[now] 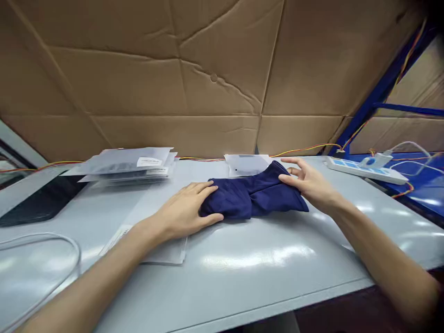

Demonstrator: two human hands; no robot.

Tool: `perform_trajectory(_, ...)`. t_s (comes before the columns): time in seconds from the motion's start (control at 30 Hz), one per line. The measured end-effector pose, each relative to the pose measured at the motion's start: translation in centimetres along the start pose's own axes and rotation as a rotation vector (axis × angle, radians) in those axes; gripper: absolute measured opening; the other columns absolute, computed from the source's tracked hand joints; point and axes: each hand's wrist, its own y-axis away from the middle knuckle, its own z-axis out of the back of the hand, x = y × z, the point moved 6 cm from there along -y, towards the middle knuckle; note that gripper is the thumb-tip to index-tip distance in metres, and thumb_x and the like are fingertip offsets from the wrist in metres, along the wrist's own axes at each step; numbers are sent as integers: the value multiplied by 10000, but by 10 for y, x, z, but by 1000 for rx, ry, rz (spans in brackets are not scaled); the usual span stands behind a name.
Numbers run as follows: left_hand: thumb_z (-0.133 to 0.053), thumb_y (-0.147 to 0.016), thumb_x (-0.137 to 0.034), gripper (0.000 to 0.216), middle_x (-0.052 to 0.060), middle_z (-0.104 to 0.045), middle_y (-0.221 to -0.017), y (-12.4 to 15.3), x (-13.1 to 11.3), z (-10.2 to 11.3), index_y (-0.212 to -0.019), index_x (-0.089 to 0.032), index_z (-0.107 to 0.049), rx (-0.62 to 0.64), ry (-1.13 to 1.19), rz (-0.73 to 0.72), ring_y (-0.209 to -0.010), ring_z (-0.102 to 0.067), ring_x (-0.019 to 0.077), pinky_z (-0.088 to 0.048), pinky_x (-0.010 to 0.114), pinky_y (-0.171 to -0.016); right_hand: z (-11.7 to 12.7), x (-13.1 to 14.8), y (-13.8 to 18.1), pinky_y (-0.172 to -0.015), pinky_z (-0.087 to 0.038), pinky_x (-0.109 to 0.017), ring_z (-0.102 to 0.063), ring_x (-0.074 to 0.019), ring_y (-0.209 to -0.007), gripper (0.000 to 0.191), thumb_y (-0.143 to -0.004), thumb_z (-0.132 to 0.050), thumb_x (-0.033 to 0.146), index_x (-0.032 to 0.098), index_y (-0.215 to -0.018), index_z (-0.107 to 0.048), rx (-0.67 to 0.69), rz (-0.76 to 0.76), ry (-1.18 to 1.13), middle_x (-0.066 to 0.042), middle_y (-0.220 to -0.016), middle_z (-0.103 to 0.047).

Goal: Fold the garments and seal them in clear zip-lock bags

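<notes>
Head view: folded navy cloth [231, 199] on grey table [243, 277], mid-surface. Left hand [189, 208] lies over its left end, fingers spread. Right hand [310, 184] at raised right end, thumb touching, forefinger extended; whether pinching, cannot tell. Behind, pale packet [246, 165]; stacked packets [121, 162] left; power strip [367, 171] right.

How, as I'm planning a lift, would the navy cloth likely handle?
The navy cloth should be floppy: folds and creases run across it. It may be light: the right hand seems to hold one end by fingertips. It probably won't roll, lying broad and low.
</notes>
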Motion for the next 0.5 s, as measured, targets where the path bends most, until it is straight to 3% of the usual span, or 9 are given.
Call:
perform_trajectory(0.17,-542,-892,-687,791,115,-459,-1586,1,-13,-6,-1511,-200,-476,-30,24,-10,-1452,-415,345,-357,511,-1197,-18,35,4,-745,-591,-356,-706,-212,-881,581,-809,-781,409,334,-1336,-547,24,20,24,-33,-1057,-707)
perform_trajectory(0.3,-539,-902,-671,735,110,-462,-1582,-2,-20,-11,-1484,-223,-498,-72,62,6,-1431,-430,375,-393,547,-1158,-51,56,-1,-796,-570,-376,-688,-209,-911,530,-801,-763,353,317,-1298,-580,43,104,132,-30,-1067,-698)
perform_trajectory(0.4,-565,-880,-673,738,112,-475,-1568,-2,-20,-9,-1464,-226,-504,-81,111,21,-1422,-435,379,-398,563,-1148,-84,56,-8,-738,-557,-340,-660,-169,-829,503,-827,-722,346,306,-1302,-561,85,116,257,-8,-1035,-675)
perform_trajectory(0.5,-641,-840,-586,730,98,-497,-1548,2,-16,0,-1462,-237,-486,-33,220,7,-1417,-451,356,-426,518,-1144,-113,44,-11,-672,-569,-322,-654,-141,-719,545,-867,-678,361,275,-1366,-478,177,75,234,-21,-1050,-674)
